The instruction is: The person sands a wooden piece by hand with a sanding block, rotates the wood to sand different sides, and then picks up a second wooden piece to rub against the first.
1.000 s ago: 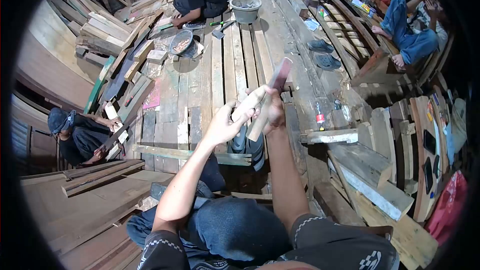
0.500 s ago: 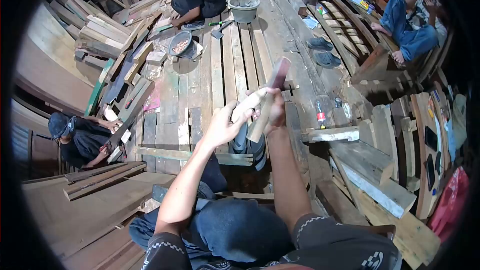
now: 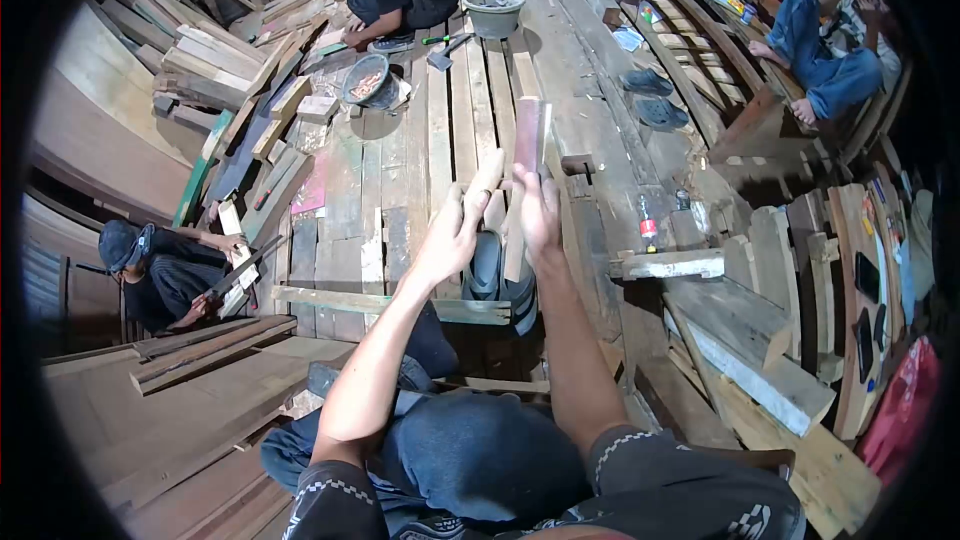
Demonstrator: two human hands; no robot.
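Note:
In my left hand [image 3: 452,237] is a pale, smoothly rounded piece of wood [image 3: 489,171], its top end standing clear of my fingers. My right hand [image 3: 538,212] grips a long flat wooden stick [image 3: 528,135] with a purplish-red strip on its face, perhaps sandpaper. Above the fingers the stick points away from me, and its lower end shows below the palm. Both pieces stand nearly side by side with a small gap between them. Grey sandals or shoes [image 3: 487,270] are visible beneath my hands.
A person on the left works with a saw [image 3: 245,270] on a plank. Another crouches at the far end near a grey bucket [image 3: 494,12], a bowl of wood pieces [image 3: 367,85] and a hatchet-like tool [image 3: 450,52]. A third sits at right. A bottle [image 3: 647,225] stands on the right.
The pale wood and the stick were crossed and touching; now they are apart and nearly parallel. My right hand has turned the stick more upright. The person at left has shifted the plank and saw.

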